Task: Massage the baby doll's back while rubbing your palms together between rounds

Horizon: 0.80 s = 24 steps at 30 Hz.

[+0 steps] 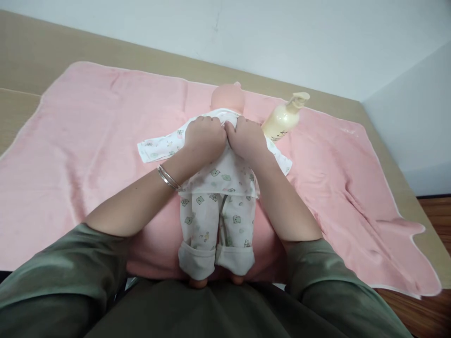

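A baby doll (228,96) lies on its back with its feet towards me. It wears a white patterned baby shirt (225,174) and matching trousers (202,220) with turned-up cuffs. My left hand (205,141) and my right hand (248,141) meet at the shirt's upper chest, just below the doll's head. Both have their fingers curled closed on the shirt's front, thumbs close together. Whatever fastening lies under the fingers is hidden. The shirt's sleeves spread out to either side.
A pink blanket (105,188) lies under the doll on a wooden table (141,58). Close to my right hand, a cream pump bottle (283,117) leans on the blanket. A white wall (282,42) rises behind the table.
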Motion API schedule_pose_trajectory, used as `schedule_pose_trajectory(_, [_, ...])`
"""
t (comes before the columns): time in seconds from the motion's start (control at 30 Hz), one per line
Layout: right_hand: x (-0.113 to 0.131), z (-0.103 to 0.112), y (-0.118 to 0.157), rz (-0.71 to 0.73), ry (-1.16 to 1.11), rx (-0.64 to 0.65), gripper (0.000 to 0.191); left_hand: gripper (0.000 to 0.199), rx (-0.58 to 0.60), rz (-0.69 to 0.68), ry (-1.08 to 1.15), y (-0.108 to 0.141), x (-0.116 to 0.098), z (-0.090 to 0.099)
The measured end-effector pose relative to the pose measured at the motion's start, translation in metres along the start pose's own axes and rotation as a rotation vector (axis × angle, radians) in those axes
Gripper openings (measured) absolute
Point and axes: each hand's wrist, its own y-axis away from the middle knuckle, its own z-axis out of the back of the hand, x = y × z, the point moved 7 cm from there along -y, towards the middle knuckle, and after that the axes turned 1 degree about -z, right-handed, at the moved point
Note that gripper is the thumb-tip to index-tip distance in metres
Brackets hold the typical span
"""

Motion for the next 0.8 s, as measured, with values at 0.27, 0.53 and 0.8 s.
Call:
schedule_pose_trajectory(0.27, [0.029, 0.012, 0.031, 0.134, 0.066, 0.002, 0.044, 0.046, 0.113, 0.015, 0.095, -0.019, 0.022, -0.011])
schedule_pose_trajectory(0.53, [-0.016, 0.001, -0.009, 0.049, -0.161, 0.011, 0.047, 0.046, 0.027, -0.043, -0.017, 0.013, -0.012, 0.006])
schedule_pose_trajectory(0.8, [0.012, 0.002, 0.011, 0.127, -0.018, 0.015, 0.049, 0.038, 0.028, 0.051, 0.176, -0.013, 0.015, -0.009])
